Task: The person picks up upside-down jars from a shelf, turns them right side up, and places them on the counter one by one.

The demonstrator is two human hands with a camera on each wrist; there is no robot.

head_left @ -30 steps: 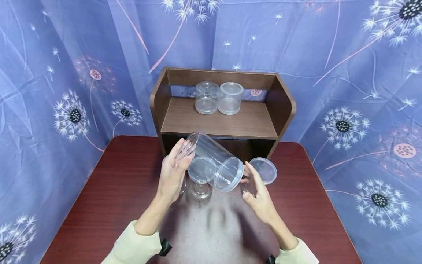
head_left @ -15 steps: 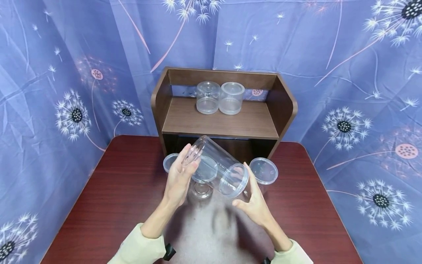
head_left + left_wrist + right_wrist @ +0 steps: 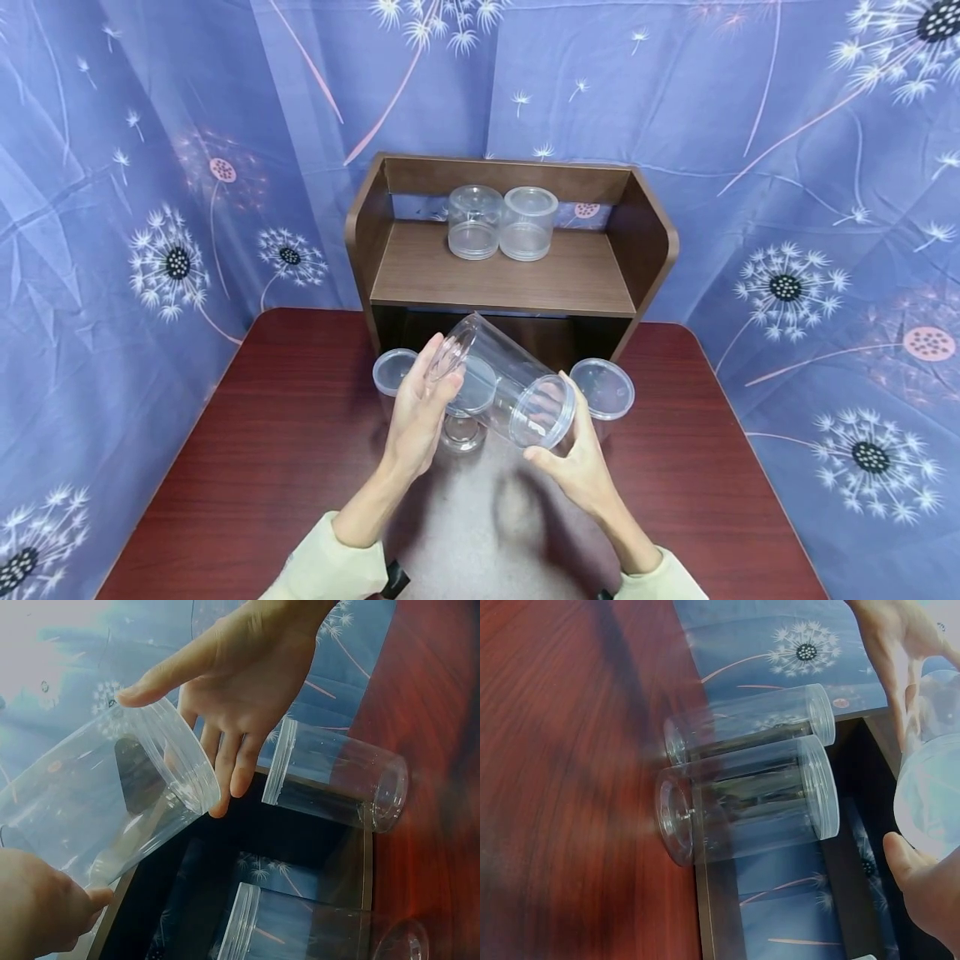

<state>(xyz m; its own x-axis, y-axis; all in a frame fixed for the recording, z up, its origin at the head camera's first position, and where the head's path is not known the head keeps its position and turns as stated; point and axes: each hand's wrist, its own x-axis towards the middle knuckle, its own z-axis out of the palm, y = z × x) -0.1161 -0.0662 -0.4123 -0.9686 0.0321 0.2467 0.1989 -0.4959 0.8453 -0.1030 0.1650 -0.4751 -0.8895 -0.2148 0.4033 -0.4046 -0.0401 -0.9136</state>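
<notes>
A tall clear jar [image 3: 504, 362] is held tilted over the table, its lidded end [image 3: 543, 412] lower and to the right. My left hand [image 3: 415, 412] grips it at the base, thumb in front and fingers behind. My right hand [image 3: 581, 467] holds the lid end, with the thumb at the lower rim and the fingers around the far side. In the left wrist view, the right hand's thumb lies against the lid's edge [image 3: 184, 754]. Behind the held jar stands another lidded jar [image 3: 462, 433], partly seen through it.
More lidded jars stand upright, one at left [image 3: 395, 371] and one at right [image 3: 602, 388], in front of a brown two-tier shelf [image 3: 502, 287]. Two shorter clear jars [image 3: 475, 222] stand side by side on its upper board. A patterned curtain [image 3: 787, 167] surrounds the red-brown table [image 3: 292, 433].
The held jar has moved right and slightly down with my left hand. My right hand has come in against the lid, its thumb moving to the lower rim.
</notes>
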